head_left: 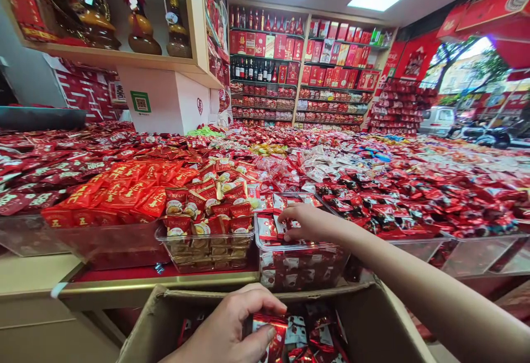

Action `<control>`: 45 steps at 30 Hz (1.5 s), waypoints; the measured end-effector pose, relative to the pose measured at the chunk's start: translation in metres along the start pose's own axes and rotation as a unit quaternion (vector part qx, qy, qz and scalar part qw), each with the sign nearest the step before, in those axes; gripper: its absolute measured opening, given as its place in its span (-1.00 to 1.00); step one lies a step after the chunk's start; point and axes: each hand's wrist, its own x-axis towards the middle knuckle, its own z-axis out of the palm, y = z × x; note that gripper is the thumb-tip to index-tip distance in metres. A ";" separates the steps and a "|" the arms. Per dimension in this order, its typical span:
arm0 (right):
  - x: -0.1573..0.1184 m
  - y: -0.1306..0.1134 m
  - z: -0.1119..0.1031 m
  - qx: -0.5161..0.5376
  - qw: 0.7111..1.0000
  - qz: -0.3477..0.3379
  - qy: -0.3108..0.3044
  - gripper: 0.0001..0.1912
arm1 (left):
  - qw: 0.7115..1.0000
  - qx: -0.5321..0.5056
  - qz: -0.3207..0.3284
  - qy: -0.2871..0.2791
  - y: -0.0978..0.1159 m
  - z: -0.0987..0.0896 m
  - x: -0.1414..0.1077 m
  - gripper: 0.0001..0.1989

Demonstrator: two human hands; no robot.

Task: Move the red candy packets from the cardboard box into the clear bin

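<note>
My left hand [242, 324] is low in front, over an open cardboard box [331, 302]. Its thumb and fingers are closed round a shiny red snack packet [271, 336]. More red and white packets [321, 334] lie inside the box. Reaching forward, my right hand [304, 222] is at a clear plastic bin [300, 245] filled with neatly laid red and white packets. Its fingers are bent round a small packet [278, 225] at the bin's top layer; the palm side is partly hidden.
Left of that bin stands a clear bin of durian packets [207, 236], then bright red packets [124, 189]. Dark red packets [397, 203] are heaped to the right. A metal-edged counter [165, 283] carries the bins. A glass-fronted cabinet [124, 56] overhangs at left.
</note>
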 end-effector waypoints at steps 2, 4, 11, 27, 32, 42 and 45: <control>0.000 0.001 -0.002 -0.004 1.000 0.007 0.000 -0.64 | 1.000 0.004 -0.001 -0.001 -0.001 0.000 0.000 -0.72; -0.002 0.003 -0.006 -0.006 1.000 0.028 0.003 -0.67 | 1.000 0.005 -0.002 0.000 -0.002 0.000 0.000 -0.72; -0.011 0.009 -0.011 -0.043 0.994 0.099 -0.035 -0.71 | 1.000 0.013 -0.013 0.001 -0.004 0.000 -0.001 -0.72; -0.021 -0.002 -0.007 -0.008 0.993 0.054 0.102 -0.81 | 0.974 -0.161 -0.050 0.150 -0.015 0.002 0.004 -0.77; -0.050 -0.046 0.007 0.164 0.952 -0.036 0.256 -0.88 | 0.933 -0.261 -0.007 0.247 -0.016 0.002 0.008 -0.69; -0.068 -0.083 0.074 0.506 0.847 -0.003 0.162 -0.68 | 0.919 -0.329 -0.002 0.218 -0.009 0.004 0.003 -0.60; -0.070 -0.078 0.077 0.460 0.865 -0.003 0.202 -0.79 | 0.919 -0.333 -0.065 0.201 -0.011 0.005 0.004 -0.69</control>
